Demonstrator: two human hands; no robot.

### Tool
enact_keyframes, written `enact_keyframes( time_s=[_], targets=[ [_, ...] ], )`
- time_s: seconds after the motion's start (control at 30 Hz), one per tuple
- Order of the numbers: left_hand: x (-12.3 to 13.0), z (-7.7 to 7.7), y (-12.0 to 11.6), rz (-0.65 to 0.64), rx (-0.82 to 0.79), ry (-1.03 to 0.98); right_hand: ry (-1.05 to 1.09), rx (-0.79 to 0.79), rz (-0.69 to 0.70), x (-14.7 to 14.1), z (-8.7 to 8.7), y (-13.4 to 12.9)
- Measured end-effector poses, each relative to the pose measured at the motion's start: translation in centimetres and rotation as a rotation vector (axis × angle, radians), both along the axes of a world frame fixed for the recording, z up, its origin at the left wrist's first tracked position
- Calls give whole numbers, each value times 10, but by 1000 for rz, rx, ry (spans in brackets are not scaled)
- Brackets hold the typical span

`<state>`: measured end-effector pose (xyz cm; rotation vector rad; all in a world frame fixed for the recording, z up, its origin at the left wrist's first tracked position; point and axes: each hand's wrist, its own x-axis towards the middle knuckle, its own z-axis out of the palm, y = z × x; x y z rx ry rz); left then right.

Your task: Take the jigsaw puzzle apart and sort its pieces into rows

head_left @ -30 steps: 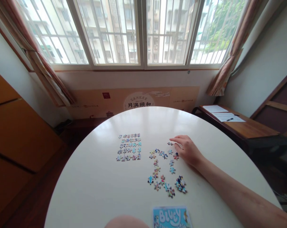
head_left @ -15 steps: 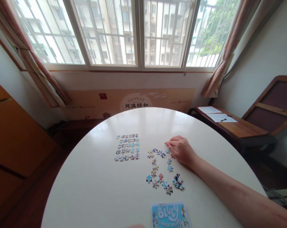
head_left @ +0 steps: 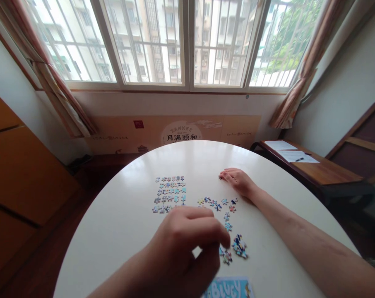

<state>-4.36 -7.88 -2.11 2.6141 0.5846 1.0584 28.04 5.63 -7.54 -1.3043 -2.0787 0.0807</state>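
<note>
My left hand (head_left: 187, 238) hovers over the near middle of the table with its fingers curled together; whether anything is pinched between them is hidden. Farther back, my right hand (head_left: 237, 181) rests on the white top, its fingertips on a small puzzle piece (head_left: 220, 177). Left of centre lie rows of puzzle pieces (head_left: 171, 191), laid out in a grid. Loose pieces (head_left: 227, 226) form a scattered ring between the hands, partly covered by my left hand. A denser pile of pieces (head_left: 239, 246) sits to the right of my left hand.
A blue box or card marked "BLUEY" (head_left: 232, 288) lies at the near edge of view. The round white table (head_left: 113, 236) fills the middle. Beyond its right side stands a wooden bench (head_left: 327, 170) with papers (head_left: 294, 156) and a pen.
My left hand has risen into view from the bottom edge and now covers part of the loose pieces. My right hand has moved slightly farther back, away from the ring of pieces.
</note>
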Motion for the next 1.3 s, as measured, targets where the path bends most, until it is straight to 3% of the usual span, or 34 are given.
enact_keyframes(
  time_s=[0.07, 0.17, 0.27, 0.37, 0.63, 0.83, 1.3],
  targets=[
    [38, 27, 22, 10, 34, 28, 18, 14, -39, 4, 0, -1],
    [59, 22, 38, 41, -24, 40, 4, 11, -42, 8, 3, -5],
    [59, 2, 42, 70, -80, 60, -53, -41, 22, 7, 4, -6],
    [60, -6, 39, 51, -98, 61, -99, -95, 49, 5, 1, -1],
    [66, -2, 29, -91, -121, 61, -144, -197, -45, 10, -10, 11],
    [66, -2, 25, -99, -127, 49, -188, -164, -75, 9, -10, 11],
    [65, -4, 26, -115, -117, 54, -240, -280, -200, 10, -23, 33]
  ],
)
